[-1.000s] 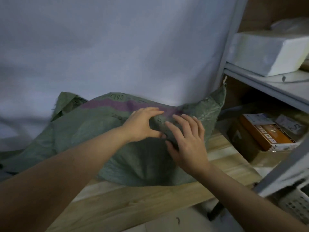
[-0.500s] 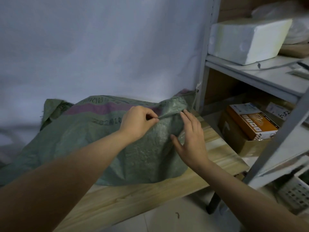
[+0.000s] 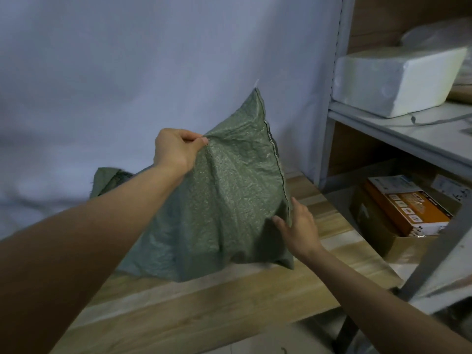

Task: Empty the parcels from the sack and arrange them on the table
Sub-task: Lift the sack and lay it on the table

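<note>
A green woven sack (image 3: 224,200) stands on the wooden table (image 3: 229,302), its sewn end pulled up into a peak against the pale wall. My left hand (image 3: 176,149) pinches the sack's fabric near the top and holds it raised. My right hand (image 3: 297,223) lies against the sack's lower right edge by the stitched seam, fingers spread; I cannot tell whether it grips the cloth. The sack's far left end (image 3: 107,180) still droops on the table. No parcels show; whatever is inside is hidden.
A grey metal shelf unit (image 3: 329,118) stands close on the right. A white foam box (image 3: 393,80) sits on its upper shelf, and an orange-and-white carton (image 3: 406,208) lies in a brown cardboard box below. A slanted grey bar (image 3: 439,251) crosses the lower right. Floor shows below the table's edge.
My left hand has lifted the sack's right end from lying flat to a tall peak. My right hand slid down to the sack's lower right edge.
</note>
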A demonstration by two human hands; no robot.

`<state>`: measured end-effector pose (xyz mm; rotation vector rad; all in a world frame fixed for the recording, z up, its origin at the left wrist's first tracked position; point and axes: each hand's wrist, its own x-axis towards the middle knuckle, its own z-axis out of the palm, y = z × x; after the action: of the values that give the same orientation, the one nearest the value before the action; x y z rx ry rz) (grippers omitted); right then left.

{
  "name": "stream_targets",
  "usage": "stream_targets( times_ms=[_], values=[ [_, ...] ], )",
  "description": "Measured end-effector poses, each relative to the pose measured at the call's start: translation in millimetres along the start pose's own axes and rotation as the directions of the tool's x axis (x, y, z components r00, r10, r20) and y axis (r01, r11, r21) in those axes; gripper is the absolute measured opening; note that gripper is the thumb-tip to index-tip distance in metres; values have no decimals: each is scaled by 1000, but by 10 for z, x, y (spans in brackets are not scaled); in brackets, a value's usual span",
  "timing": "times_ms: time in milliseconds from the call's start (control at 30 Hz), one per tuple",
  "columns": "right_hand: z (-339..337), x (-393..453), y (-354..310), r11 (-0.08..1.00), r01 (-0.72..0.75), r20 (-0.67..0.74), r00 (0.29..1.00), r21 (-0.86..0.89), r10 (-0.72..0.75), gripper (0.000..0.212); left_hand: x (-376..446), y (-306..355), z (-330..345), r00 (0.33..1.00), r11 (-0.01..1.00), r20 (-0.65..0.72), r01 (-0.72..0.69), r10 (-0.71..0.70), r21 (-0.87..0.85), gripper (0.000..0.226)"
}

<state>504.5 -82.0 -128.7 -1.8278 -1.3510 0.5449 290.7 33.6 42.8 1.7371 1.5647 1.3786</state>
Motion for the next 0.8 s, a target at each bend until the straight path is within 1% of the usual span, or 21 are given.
stream_targets(
  times_ms=[100,233,267,433,533,633,700,733,800],
  values=[
    [90,187,-177,1000,-15,-2,1000,18,15,68,90,-17,-111,998,998,-41,42,-44,-48,18],
    [165,366,-344,999,-41,23,999,-9,41,39,232,-9,-326,995,995,-74,68,-73,-68,17],
    [184,382,-381,999,-37,23,999,-3,37,35,276,-12,-392,994,995,-78,69,-75,-75,16],
    [282,374,-731,997,-12,-30,999,79,14,44,507,-72,-684,989,989,-115,77,-92,-127,16],
    [345,414,-990,998,-6,-97,995,67,13,43,637,-105,-821,985,982,-129,88,-111,-170,14],
    [349,485,-1232,998,12,-149,989,65,-2,38,776,-156,-958,984,977,-133,89,-116,-193,15],
    [304,562,-1453,997,45,-191,981,58,-33,40,891,-192,-1077,983,973,-148,79,-112,-215,15],
    [274,612,-1587,997,64,-223,973,47,-52,39,961,-212,-1153,981,969,-155,77,-115,-234,15],
    [219,707,-1884,994,108,-276,956,16,-99,26,1121,-273,-1347,977,967,-176,79,-123,-242,14]
  ],
)
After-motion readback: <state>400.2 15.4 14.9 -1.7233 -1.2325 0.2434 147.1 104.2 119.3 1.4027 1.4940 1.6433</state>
